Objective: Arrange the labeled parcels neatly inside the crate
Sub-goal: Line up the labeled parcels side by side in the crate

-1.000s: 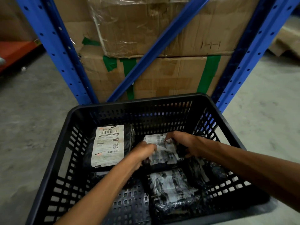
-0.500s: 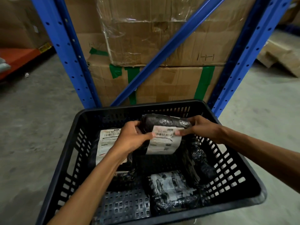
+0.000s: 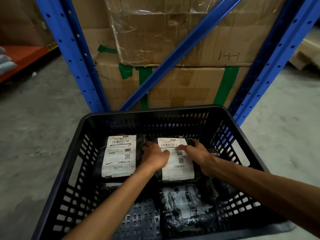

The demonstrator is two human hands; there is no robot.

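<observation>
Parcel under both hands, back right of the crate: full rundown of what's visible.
The parcel is a black plastic-wrapped bundle with a white shipping label facing up, showing barcodes and a QR code. It lies flat in the crate, beside a similar labeled parcel. The left hand and right hand rest on its top.

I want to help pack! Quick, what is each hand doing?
Left hand: open, flat on the right-hand labeled parcel.
Right hand: open, pressing the same parcel's right side.
</observation>
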